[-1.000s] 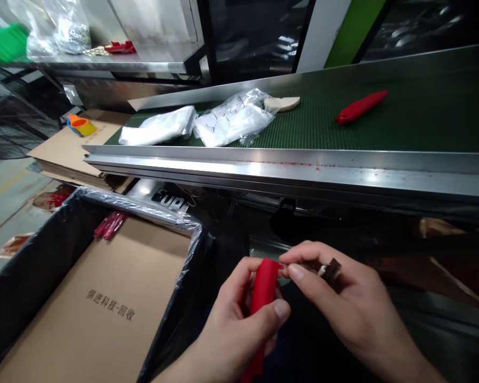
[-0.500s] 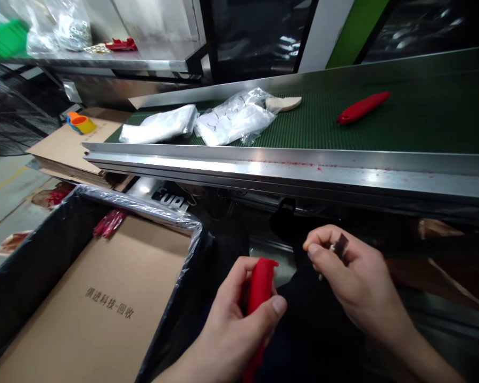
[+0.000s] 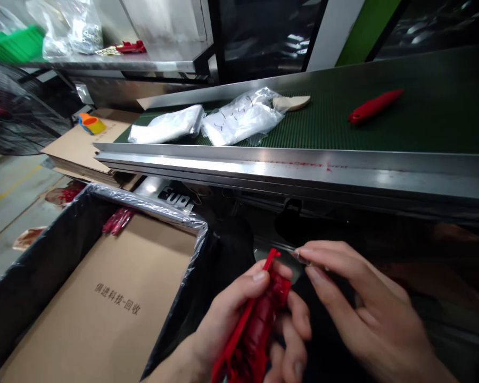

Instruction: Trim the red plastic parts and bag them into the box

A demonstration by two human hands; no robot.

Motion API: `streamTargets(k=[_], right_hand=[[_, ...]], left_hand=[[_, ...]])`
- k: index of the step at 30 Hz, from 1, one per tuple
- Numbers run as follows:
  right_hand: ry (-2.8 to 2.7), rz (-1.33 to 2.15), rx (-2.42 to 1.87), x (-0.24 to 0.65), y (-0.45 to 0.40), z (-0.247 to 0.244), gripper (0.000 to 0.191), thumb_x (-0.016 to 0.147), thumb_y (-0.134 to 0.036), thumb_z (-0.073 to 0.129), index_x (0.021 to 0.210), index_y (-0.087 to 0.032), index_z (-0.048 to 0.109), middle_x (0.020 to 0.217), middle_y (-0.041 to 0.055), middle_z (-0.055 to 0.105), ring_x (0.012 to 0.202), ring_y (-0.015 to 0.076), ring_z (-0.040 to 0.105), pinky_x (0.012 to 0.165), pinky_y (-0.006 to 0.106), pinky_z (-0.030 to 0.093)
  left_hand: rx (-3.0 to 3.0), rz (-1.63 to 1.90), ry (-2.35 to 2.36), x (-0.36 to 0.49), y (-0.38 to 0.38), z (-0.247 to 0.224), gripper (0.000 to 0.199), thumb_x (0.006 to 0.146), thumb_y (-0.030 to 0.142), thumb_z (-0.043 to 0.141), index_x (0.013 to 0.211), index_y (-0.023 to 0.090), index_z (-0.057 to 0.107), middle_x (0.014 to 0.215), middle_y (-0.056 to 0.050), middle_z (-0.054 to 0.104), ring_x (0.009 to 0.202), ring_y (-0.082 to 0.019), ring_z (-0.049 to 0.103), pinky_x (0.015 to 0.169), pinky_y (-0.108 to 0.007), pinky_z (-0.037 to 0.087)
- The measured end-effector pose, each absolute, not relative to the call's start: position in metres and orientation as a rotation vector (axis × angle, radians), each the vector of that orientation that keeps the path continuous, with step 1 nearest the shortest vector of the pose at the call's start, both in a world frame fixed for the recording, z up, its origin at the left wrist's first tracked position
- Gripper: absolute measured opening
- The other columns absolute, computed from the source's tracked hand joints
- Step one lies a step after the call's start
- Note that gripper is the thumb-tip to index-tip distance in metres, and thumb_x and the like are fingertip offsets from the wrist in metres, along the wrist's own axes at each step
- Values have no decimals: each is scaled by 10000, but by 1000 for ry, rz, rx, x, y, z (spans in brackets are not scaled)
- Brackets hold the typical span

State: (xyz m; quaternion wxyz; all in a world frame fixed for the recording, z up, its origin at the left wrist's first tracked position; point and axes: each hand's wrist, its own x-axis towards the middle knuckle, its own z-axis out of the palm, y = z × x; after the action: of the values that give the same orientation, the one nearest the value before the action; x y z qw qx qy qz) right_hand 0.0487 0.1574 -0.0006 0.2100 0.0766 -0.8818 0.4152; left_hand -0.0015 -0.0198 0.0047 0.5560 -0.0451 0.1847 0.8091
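Observation:
My left hand (image 3: 243,314) grips a red plastic part (image 3: 259,324), long and narrow, its hollow, ribbed inside turned up. The fingers wrap under it and the thumb presses on its edge. A small peg sticks out at its upper end. To its right, my right hand (image 3: 367,303) pinches a small thin shiny piece (image 3: 299,256) between thumb and fingertips, close to that upper end but apart from it. What this piece is, I cannot make out. Another long red part (image 3: 375,106) lies on the green conveyor belt (image 3: 327,125), on the right.
Two plastic bags (image 3: 165,125) and a pale curved piece (image 3: 291,102) lie on the belt, behind its metal rail (image 3: 263,159). At left stands a lined bin (image 3: 201,239) with cardboard (image 3: 143,266) and red pieces (image 3: 117,221). An orange tape dispenser (image 3: 91,123) rests on stacked cardboard (image 3: 67,146).
My left hand has turned the red part from its smooth outside to its ribbed inside. My right hand has come left, nearer the part. The dark piece in its grip no longer shows.

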Motion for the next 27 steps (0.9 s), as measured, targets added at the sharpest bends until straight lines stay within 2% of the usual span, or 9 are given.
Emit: streamTargets(k=[2,4,8,12,14,17,19,24,27], right_hand=[[-2436,1070,355,50,159,2,400,842,29,549,1189,-169,578,1142,70,599,1060,161,573,895,321,485],[-2444,1002,467,50,161,2,453,817,70,543,1217,-141,567,1162,103,583,1078,203,556,874,383,486],[-2462,922,548,48,163,0,456,820,81,533,1223,-130,563,1167,118,576,1090,225,539,870,424,478],[-2468,865,570,47,164,0,456,820,74,544,1227,-130,575,1176,118,571,1091,232,532,872,424,459],[-2477,830,581,47,165,2,457,820,74,541,1230,-124,576,1177,124,564,1089,238,527,865,420,449],[-2485,772,593,47,164,4,427,822,73,536,1208,-103,578,1152,133,569,1063,240,529,852,419,433],[-2487,737,593,47,164,5,422,827,71,538,1212,-99,571,1143,135,573,1050,240,531,851,424,421],[-2501,652,586,47,164,3,390,844,41,538,1206,-101,574,1138,138,579,1033,250,534,823,426,417],[-2492,587,554,49,163,-2,360,870,2,526,1208,-117,568,1134,141,589,1029,267,542,831,459,412]], left_hand=[[-116,1838,324,-4,-21,6,459,937,522,377,987,126,603,737,-85,650,476,-128,607,363,-156,430],[-113,1813,279,-5,-22,6,481,912,537,420,918,107,637,674,-93,654,473,-129,594,398,-167,427],[-179,1889,253,0,-24,4,461,888,534,497,1028,121,643,711,-118,701,631,-161,671,586,-191,487],[-212,1885,237,6,-28,-2,468,943,498,392,1077,122,635,723,-122,711,657,-175,689,608,-205,494],[-195,1863,221,7,-29,-6,508,937,528,375,1080,116,637,707,-123,710,616,-167,677,553,-184,465],[-206,1817,251,7,-30,-9,605,910,592,378,1050,69,649,671,-127,698,509,-135,604,405,-160,327],[-238,1804,286,7,-30,-9,617,903,597,388,1031,56,655,673,-125,694,493,-128,583,368,-169,270],[-252,1815,322,5,-31,-2,556,904,577,398,992,96,662,775,-126,712,527,-125,599,363,-174,259],[-269,1749,381,5,-31,1,650,892,623,369,869,60,694,742,-122,679,521,-112,571,379,-176,280]])
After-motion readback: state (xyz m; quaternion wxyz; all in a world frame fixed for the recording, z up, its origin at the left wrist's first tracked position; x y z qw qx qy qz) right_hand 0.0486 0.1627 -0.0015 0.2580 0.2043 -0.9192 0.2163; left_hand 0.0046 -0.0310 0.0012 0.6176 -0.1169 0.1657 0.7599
